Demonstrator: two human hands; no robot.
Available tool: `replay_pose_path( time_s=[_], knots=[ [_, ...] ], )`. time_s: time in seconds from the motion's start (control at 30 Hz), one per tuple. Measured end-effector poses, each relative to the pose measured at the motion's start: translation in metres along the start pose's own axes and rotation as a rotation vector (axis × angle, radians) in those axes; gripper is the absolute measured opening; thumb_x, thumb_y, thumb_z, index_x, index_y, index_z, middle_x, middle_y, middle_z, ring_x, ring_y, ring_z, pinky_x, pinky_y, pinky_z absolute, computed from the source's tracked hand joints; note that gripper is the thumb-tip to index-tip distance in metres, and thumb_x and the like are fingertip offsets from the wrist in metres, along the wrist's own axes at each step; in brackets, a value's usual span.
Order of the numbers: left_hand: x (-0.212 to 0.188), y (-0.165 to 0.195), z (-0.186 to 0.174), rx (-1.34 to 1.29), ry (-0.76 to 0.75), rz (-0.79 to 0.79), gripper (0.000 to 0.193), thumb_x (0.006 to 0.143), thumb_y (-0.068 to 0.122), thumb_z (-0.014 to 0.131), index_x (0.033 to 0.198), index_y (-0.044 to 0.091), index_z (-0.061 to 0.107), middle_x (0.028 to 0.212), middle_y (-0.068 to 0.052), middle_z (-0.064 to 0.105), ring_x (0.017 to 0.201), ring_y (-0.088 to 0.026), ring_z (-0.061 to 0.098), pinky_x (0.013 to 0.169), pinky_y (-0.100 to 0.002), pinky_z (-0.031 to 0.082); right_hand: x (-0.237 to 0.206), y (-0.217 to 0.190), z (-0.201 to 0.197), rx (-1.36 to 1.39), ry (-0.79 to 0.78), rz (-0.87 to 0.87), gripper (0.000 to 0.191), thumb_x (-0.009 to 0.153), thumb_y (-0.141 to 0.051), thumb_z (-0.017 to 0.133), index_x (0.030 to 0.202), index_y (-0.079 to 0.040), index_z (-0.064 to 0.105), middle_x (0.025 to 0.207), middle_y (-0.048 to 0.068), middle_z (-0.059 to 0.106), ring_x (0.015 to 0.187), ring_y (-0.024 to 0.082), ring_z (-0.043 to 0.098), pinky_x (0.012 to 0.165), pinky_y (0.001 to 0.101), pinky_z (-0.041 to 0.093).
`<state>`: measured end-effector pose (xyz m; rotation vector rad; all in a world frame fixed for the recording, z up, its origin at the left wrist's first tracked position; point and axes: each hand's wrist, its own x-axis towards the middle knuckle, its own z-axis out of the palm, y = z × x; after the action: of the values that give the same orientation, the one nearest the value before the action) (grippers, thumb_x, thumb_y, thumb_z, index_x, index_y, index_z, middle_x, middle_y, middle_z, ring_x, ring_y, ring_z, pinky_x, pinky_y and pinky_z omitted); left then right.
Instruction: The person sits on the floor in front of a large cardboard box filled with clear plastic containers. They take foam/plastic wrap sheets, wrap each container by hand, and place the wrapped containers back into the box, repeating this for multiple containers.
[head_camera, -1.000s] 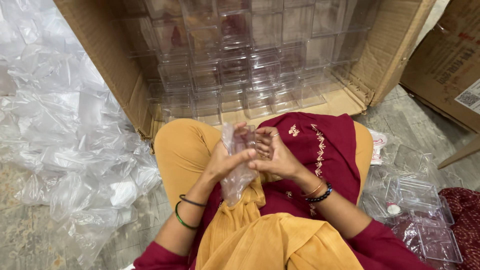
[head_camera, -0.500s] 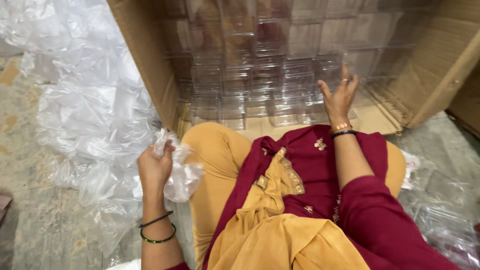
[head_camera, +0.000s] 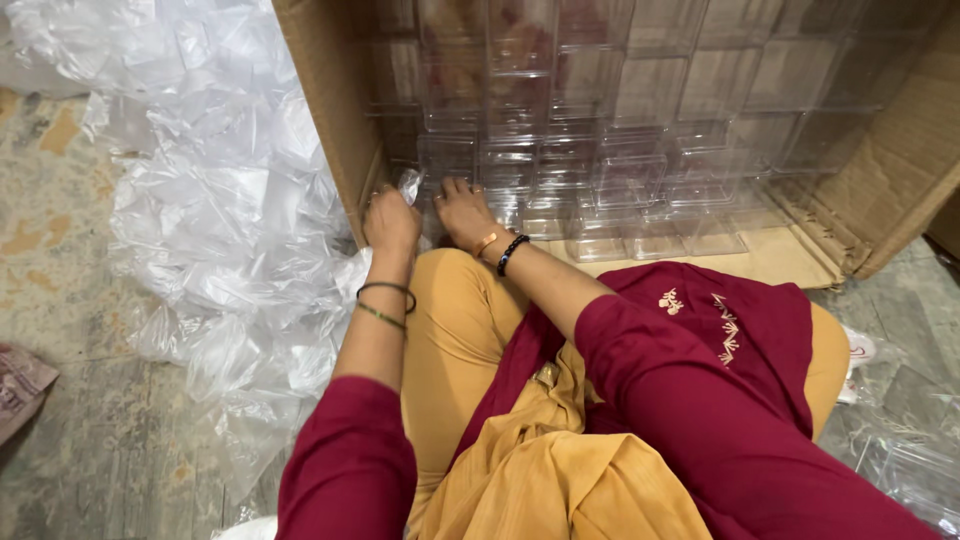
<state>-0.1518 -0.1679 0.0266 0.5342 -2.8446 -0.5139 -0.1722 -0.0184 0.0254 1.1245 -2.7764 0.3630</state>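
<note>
On the far left, a heap of crumpled clear plastic bags (head_camera: 210, 220) spreads over the mottled stone floor (head_camera: 90, 440), thin, glossy and wrinkled. Next comes the left side wall of a big brown cardboard carton (head_camera: 330, 130) lying on its side, its corrugated edge showing. The left hand (head_camera: 392, 222) is at the carton's front left corner, fingers closed around a scrap of clear plastic film (head_camera: 410, 184) that pokes up above the knuckles. Just beside it, the right hand (head_camera: 465, 215) lies palm down with fingers spread flat on a small clear plastic box (head_camera: 455, 160) in the lowest row; it presses rather than grips. Further right, stacked clear boxes (head_camera: 640, 120) fill the carton up to its right wall. These boxes look light, rigid and slick, probably brittle at their thin walls, so a hold across two opposite sides seems safest. The film is soft, nearly weightless, and can be pinched anywhere.
</note>
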Motion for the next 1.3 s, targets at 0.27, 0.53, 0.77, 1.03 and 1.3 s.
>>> replay_pose_path(
  time_s=[0.27,0.53,0.77,1.03,1.3],
  knots=[
    [0.025,0.016,-0.007,-0.032,-0.271,-0.208,0.040,0.089,0.034,0.073,0.108,-0.001,0.073,0.117,-0.028,0.068,0.112,-0.044,0.065,0.094,-0.049,0.053,-0.016,0.001,-0.014,0.162,0.011,-0.027,0.062,0.072,-0.015,0.079,0.127,0.004,0.057,0.131,0.024,0.054,0.126,0.040,0.051,0.102,0.0563,0.044],
    [0.010,0.010,-0.006,-0.058,0.005,-0.021,0.032,0.086,0.019,0.074,0.108,-0.003,0.072,0.113,-0.028,0.069,0.104,-0.045,0.067,0.091,-0.051,0.053,-0.018,0.010,-0.013,0.247,-0.150,-0.005,0.082,0.069,-0.016,0.083,0.140,0.001,0.047,0.139,0.026,0.049,0.132,0.042,0.045,0.102,0.0643,0.035],
    [0.017,0.067,-0.009,-0.346,-0.031,0.644,0.041,0.071,-0.005,0.065,0.106,0.012,0.076,0.115,-0.011,0.072,0.101,-0.038,0.067,0.086,-0.047,0.054,-0.028,0.022,-0.025,0.421,-0.397,0.052,0.051,0.092,-0.039,0.080,0.126,-0.004,0.065,0.113,0.015,0.074,0.105,0.029,0.074,0.103,0.0443,0.059],
    [0.060,0.116,0.012,-0.137,-0.190,0.896,0.034,0.072,0.014,0.084,0.103,0.009,0.071,0.119,-0.016,0.066,0.100,-0.040,0.067,0.082,-0.050,0.054,-0.130,0.083,-0.150,0.320,0.020,0.169,0.054,0.076,-0.020,0.088,0.119,-0.008,0.059,0.114,0.015,0.069,0.110,0.036,0.065,0.096,0.0462,0.050],
    [0.044,0.116,0.027,-0.067,-0.151,0.823,0.053,0.064,0.025,0.092,0.108,0.008,0.068,0.121,-0.023,0.064,0.100,-0.043,0.067,0.082,-0.052,0.056,-0.096,0.151,-0.154,0.166,0.012,0.166,0.059,0.076,-0.011,0.084,0.126,-0.003,0.052,0.120,0.022,0.066,0.113,0.045,0.060,0.094,0.0525,0.048]
  ],
)
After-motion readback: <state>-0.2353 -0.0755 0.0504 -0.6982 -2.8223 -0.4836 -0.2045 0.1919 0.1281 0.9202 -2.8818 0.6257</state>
